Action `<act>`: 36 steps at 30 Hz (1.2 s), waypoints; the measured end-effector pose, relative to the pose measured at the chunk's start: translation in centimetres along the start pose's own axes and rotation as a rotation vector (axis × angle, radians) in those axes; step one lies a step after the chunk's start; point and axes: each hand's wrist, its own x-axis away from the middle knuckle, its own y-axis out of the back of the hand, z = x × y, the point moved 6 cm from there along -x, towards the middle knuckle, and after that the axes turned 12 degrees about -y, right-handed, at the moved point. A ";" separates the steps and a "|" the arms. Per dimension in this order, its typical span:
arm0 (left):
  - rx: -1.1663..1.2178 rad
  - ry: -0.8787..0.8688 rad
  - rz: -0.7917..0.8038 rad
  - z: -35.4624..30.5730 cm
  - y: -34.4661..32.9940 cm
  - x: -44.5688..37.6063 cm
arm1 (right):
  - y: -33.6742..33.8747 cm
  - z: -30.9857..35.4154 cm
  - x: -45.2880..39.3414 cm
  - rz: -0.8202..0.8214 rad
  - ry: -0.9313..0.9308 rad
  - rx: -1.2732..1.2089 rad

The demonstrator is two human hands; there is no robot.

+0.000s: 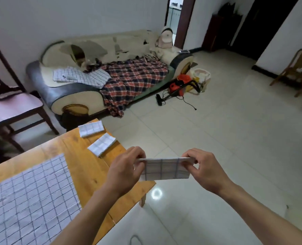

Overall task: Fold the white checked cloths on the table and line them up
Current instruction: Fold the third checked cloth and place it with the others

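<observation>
Far left, a worn sofa (97, 55) stands against the wall, a plaid blanket (134, 80) spread over its seat. On the tiled floor (226, 138) just right of it lies a red machine (178, 85), possibly a vacuum. Dark chair (10, 106) at left; wooden chair (297, 71) far right.

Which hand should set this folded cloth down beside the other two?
Probably the left hand. It pinches the held cloth on the table side, nearer the two folded cloths. The right hand is out over the floor.
</observation>
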 end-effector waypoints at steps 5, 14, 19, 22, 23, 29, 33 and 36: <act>0.022 0.100 -0.068 4.5 3.5 -1.4 | -2.3 3.1 -7.7 0.078 0.094 -0.058; 0.046 0.387 -0.215 12.9 5.8 -0.8 | -8.9 6.1 -18.9 0.294 0.177 -0.200; 0.014 0.635 -0.343 16.8 4.0 -1.3 | -13.0 4.4 -25.3 0.434 0.147 -0.225; -0.004 0.828 -0.341 19.3 1.4 -0.8 | -16.3 2.9 -28.7 0.551 0.092 -0.197; -0.003 0.888 -0.333 20.1 0.6 -0.6 | -17.5 2.5 -29.7 0.591 0.077 -0.184; 0.011 1.142 -0.371 25.6 -3.0 1.7 | -25.1 1.0 -33.5 0.695 0.011 -0.144; -0.033 1.204 -0.351 30.6 -6.3 2.7 | -31.4 -1.8 -35.4 0.674 -0.130 -0.152; -0.052 1.245 -0.334 34.9 -9.2 3.8 | -36.7 -4.9 -36.3 0.667 -0.236 -0.150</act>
